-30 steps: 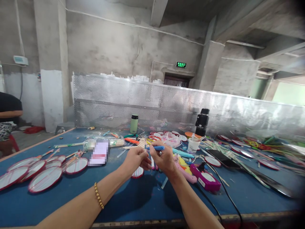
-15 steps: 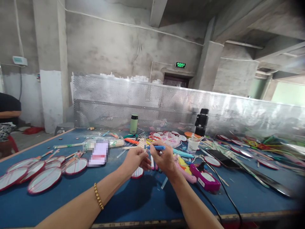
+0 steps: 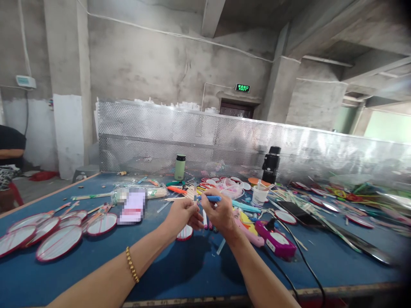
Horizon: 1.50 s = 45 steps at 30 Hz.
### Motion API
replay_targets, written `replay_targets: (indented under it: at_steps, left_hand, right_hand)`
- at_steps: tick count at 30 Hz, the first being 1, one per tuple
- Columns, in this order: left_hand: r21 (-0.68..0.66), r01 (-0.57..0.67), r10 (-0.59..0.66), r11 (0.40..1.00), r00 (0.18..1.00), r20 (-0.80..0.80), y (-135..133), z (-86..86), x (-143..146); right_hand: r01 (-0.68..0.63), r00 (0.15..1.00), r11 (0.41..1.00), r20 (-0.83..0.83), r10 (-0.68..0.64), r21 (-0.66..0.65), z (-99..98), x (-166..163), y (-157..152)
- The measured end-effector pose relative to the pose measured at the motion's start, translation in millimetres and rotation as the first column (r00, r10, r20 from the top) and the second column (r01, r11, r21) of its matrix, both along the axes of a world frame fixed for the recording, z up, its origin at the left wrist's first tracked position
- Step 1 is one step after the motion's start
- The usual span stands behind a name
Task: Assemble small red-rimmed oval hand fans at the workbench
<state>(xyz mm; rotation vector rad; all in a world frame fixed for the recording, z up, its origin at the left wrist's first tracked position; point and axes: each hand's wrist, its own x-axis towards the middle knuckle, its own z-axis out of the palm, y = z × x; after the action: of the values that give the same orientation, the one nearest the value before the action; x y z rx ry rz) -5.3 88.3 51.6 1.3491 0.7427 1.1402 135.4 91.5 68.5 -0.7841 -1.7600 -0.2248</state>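
My left hand (image 3: 184, 216) is closed in a pinch on a thin, pale translucent strip (image 3: 195, 192) that stands upright above the fingertips. Close beside it, my right hand (image 3: 220, 211) grips a blue marker pen (image 3: 212, 198), its tip end pointing left toward the strip. The pen's tip is too small to tell whether it touches. Under the hands lies a round white disc with a red rim (image 3: 184, 232), partly covered by my left hand. Several colored pens (image 3: 210, 223) lie behind the fingers.
Several red-rimmed round discs (image 3: 60, 243) lie at left near a phone (image 3: 132, 206). A green bottle (image 3: 180, 167) and black flask (image 3: 271, 164) stand at the back. Right of my arm are a pink glue gun (image 3: 247, 231), purple box (image 3: 276, 240), white cup (image 3: 260, 195) and black cables (image 3: 303, 252).
Both hands keep nearly the same pose, with the strip and the blue marker pen still held. The whole view has shifted very slightly.
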Motion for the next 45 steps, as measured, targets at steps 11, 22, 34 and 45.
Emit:
replay_targets:
  at_steps: [11, 22, 34, 45]
  left_hand:
    - [0.002, 0.000, 0.000, 1.000, 1.000, -0.005, 0.5, -1.0, -0.4]
    - [0.004, 0.001, -0.001, 1.000, 1.000, -0.010, 0.5, -0.5, -0.7]
    - [0.005, 0.004, -0.004, 1.000, 1.000, 0.001, 1.9, -2.3, -0.7]
    - [-0.002, -0.007, 0.007, 1.000, 1.000, 0.000, -1.5, 0.7, 0.2]
  right_hand:
    - [0.002, 1.000, 1.000, -0.014, -0.002, -0.010, -1.2, 0.6, 1.2]
    - [0.008, 1.000, 1.000, -0.004, -0.008, -0.017, -2.4, 0.2, 0.8]
    - [-0.001, 1.000, 1.000, -0.011, 0.001, 0.001, -1.0, -0.1, -0.2]
    - [0.012, 1.000, 1.000, -0.011, -0.012, -0.002, -0.5, -0.9, -1.2]
